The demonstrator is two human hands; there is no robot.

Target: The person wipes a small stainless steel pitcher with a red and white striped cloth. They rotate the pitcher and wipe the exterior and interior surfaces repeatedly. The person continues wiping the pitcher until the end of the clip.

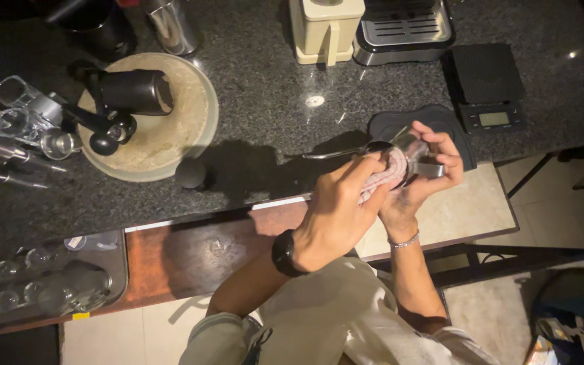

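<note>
My right hand (426,177) grips a metal portafilter (416,154) by its basket end, above the front edge of the dark granite counter (272,101). Its thin handle (329,154) sticks out to the left. My left hand (336,216), with a black watch on the wrist, presses a striped cloth (385,177) into the portafilter. Both hands touch each other around it.
A black hand grinder (126,94) lies on a round beige plate (190,128). A black knob (190,174) sits beside the plate. Glasses (8,115) stand at the left. A cream appliance (324,27), a drip tray (403,30), a black scale (489,88) and a dark mat (386,125) are behind.
</note>
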